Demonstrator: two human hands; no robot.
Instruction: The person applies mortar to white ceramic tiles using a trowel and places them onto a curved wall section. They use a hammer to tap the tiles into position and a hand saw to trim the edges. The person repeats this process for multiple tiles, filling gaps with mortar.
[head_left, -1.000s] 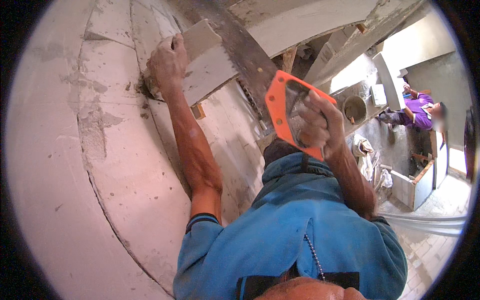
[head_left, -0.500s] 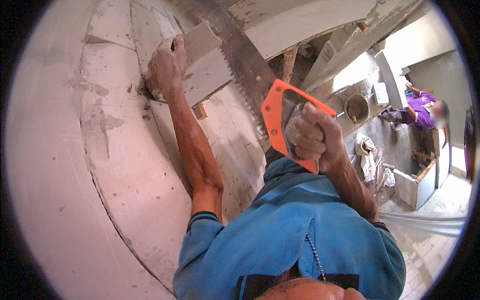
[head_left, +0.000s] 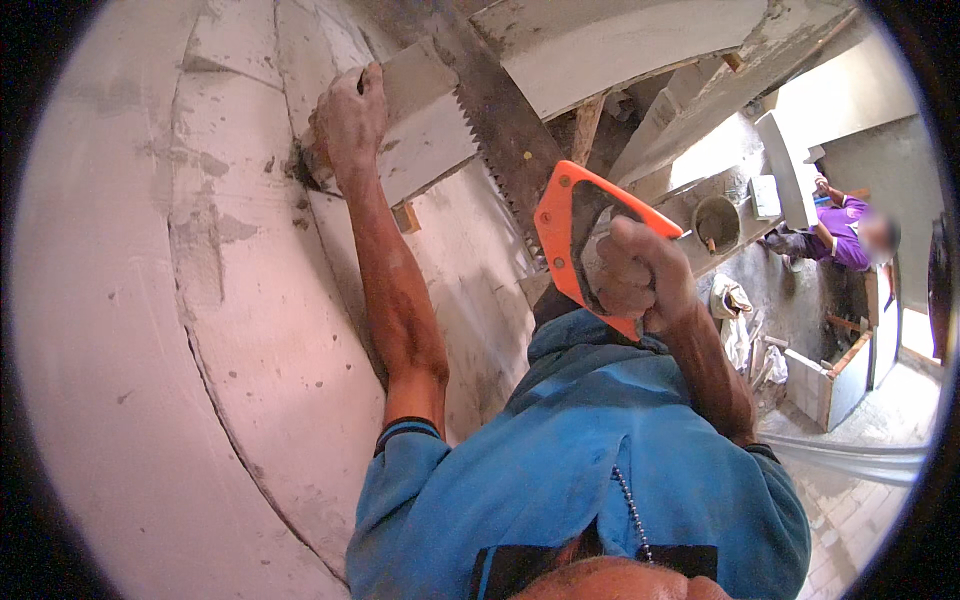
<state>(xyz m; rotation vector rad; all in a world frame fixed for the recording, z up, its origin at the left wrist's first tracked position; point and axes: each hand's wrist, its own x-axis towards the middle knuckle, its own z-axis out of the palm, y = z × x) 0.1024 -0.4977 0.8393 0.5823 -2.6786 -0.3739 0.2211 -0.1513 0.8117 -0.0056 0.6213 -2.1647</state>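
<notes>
My right hand (head_left: 640,275) is closed around the orange handle (head_left: 562,225) of a hand saw. The saw's dark, toothed blade (head_left: 505,125) runs up and to the left, its teeth along the right end of a pale grey block (head_left: 422,148). Whether the teeth have cut into it, I cannot tell. My left hand (head_left: 352,125) grips the block's left part, fingers bent over its edge, with some fingertips hidden. A small piece of wood (head_left: 405,218) shows beneath the block.
A wall of pale blocks (head_left: 250,290) rises on my left. To the right are a bucket (head_left: 716,222), a white block (head_left: 764,197) and a wooden-edged box (head_left: 828,390). Farther right, a person in a purple shirt (head_left: 845,230) is beside a long pale panel (head_left: 788,172).
The whole view has shifted slightly. The saw handle and my right hand sit a little farther right in the picture. Both hands keep their holds.
</notes>
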